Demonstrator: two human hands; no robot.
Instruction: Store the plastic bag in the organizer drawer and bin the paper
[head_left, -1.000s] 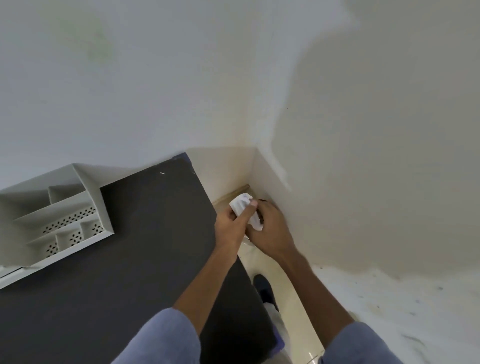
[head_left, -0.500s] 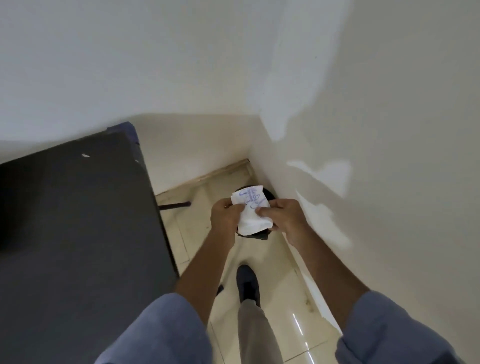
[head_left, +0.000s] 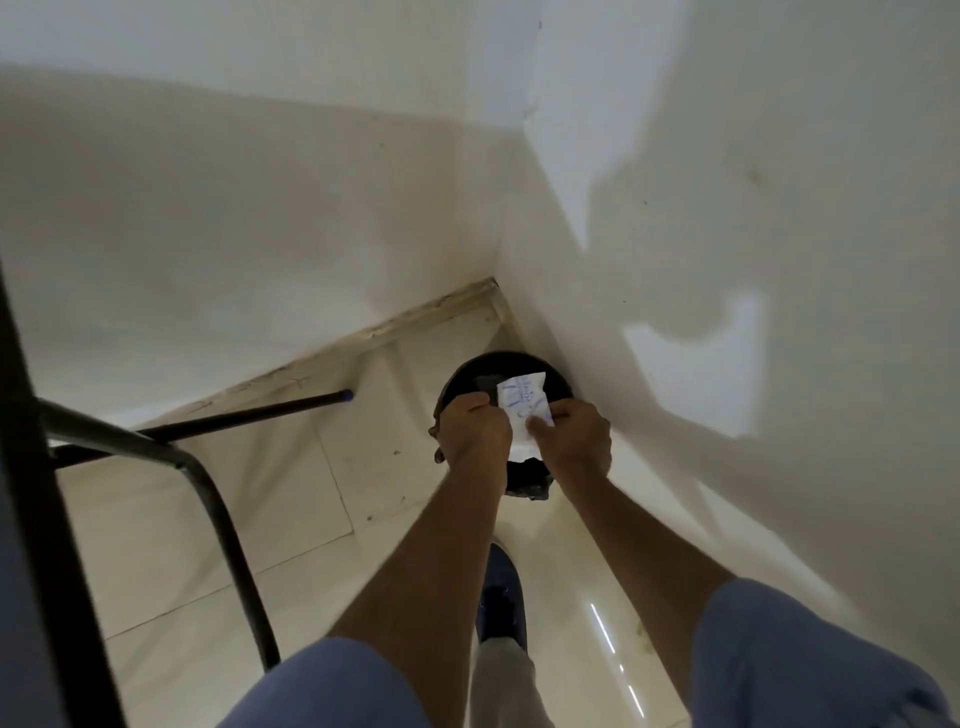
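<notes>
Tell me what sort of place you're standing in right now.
Likely a plain indoor room corner, perhaps a home or office: bare white walls meet over a glossy tiled floor, a black bin sits in the corner, and a dark metal table leg stands left.

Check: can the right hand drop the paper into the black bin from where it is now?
Probably yes. The right hand and left hand both pinch the paper directly over the open bin in the corner, with nothing visible between paper and opening. Both hands must let go.
</notes>
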